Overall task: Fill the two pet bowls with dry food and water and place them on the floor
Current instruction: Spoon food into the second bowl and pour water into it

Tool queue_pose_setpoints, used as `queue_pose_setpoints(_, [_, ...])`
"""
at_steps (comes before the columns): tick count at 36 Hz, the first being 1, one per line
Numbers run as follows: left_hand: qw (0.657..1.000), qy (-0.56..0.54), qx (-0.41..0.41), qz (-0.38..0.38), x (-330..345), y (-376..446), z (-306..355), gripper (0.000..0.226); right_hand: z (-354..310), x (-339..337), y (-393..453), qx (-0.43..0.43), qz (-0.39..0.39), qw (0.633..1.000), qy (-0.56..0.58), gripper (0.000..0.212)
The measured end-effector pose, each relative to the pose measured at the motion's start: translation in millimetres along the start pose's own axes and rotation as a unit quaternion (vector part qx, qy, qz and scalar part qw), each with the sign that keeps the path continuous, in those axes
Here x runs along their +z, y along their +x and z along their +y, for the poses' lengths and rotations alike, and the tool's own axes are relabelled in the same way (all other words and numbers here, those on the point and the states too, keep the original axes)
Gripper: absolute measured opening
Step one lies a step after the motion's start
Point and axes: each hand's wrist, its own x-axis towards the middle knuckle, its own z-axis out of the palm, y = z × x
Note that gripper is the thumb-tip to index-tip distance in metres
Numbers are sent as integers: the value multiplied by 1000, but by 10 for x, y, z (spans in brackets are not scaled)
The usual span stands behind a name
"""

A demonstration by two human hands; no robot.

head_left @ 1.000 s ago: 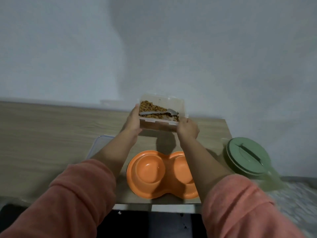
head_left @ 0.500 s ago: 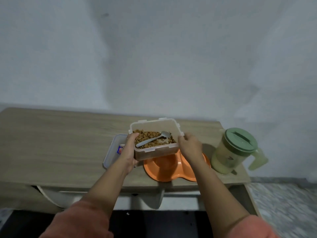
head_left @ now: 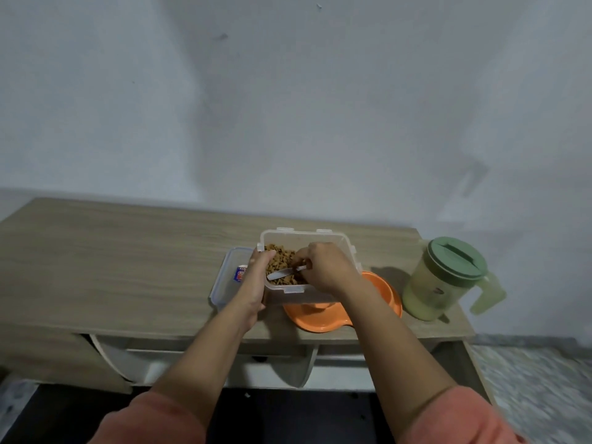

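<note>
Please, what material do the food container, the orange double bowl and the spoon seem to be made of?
Food container: likely clear plastic, since the kibble shows through its wall and the rim has moulded latch tabs.
Orange double bowl: probably plastic, an even opaque colour with a soft sheen.
Spoon: pale grey with a bright glint; it could be metal or light plastic, and the picture is too small to settle it.

Wood-grain table [head_left: 128,267] set against a pale grey wall [head_left: 288,107]; pale shelving [head_left: 272,366] beneath its top; speckled floor [head_left: 528,373] at lower right.
</note>
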Motion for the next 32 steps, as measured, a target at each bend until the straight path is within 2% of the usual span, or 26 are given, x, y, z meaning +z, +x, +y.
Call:
queue_pose_setpoints(5, [1000,-3,3,5,27,-60,-9,64,43,58,-9,-2,7,1000,5,26])
queue_pose_setpoints(9, [1000,-24,9,12,62,-59,-17,68,112,94,-15,27,136,987,74,21])
queue_pose_setpoints(12, [999,-35,19,15,67,-49,-9,72,168,57,-52,74,223,956,173,14])
queue_pose_setpoints(16, [999,-34,34,23,77,-46,-11,78,243,-41,-99,145,290,913,248,18])
queue_pose_setpoints(21, [997,-30,64,33,118,-32,-21,55,329,-91,-117,199,373,859,289,25])
queue_pose_setpoints(27, [995,-30,79,59,162,-36,-36,24,426,-11,-86,298,358,813,350,29])
queue_pose_setpoints(29, [994,-26,80,67,164,-41,-49,32,455,-1,-96,326,331,787,406,27])
queue_pose_setpoints(32, [996,-14,65,63,166,-41,-71,65,442,12,-122,354,268,734,513,22])
